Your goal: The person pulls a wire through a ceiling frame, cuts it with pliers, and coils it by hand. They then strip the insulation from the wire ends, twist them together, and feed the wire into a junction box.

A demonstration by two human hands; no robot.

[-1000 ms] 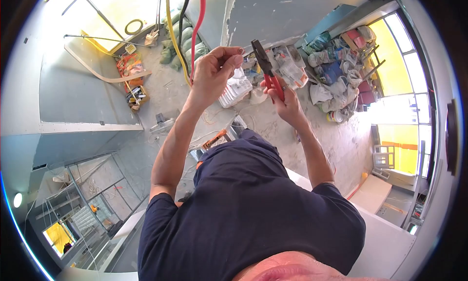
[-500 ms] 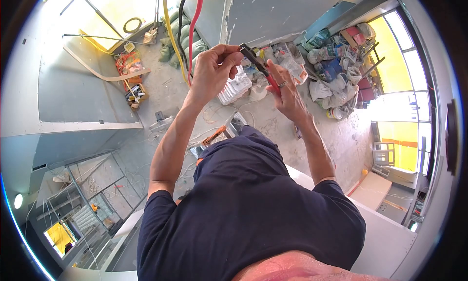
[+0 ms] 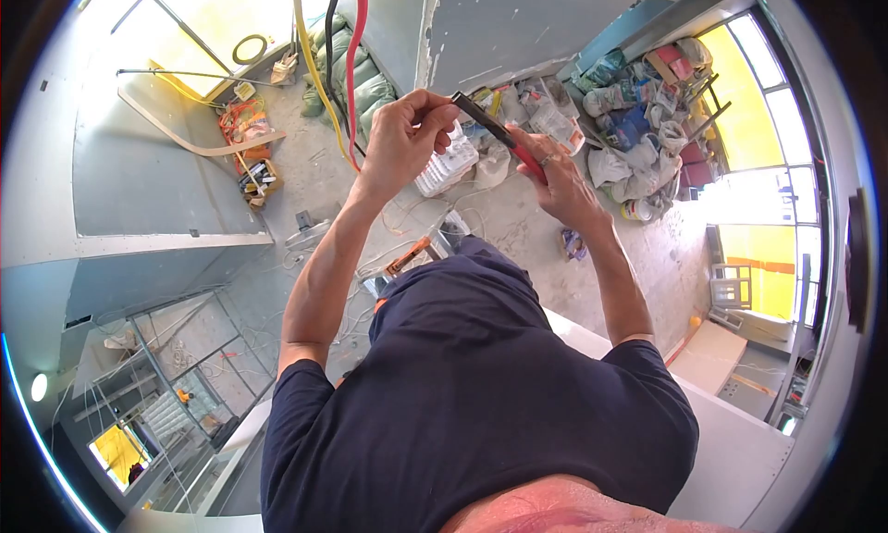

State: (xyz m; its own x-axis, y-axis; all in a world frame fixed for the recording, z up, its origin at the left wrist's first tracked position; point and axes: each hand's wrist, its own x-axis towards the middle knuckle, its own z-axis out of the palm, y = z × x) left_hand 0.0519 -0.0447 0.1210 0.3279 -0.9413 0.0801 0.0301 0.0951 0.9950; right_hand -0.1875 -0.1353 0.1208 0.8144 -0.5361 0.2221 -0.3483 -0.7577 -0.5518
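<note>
One pair of red-handled, dark-metal pliers [image 3: 492, 125], gripped in the bare right hand [image 3: 564, 183], slants forward and leftward, its tip right at the bare left hand [image 3: 407, 142], whose finger and thumb pinch together, on what cannot be seen.

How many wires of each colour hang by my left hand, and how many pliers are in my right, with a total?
Long yellow wire: 1
Long black wire: 1
Long red wire: 1
Dark metal pliers with red handles: 1
Total: 4
</note>
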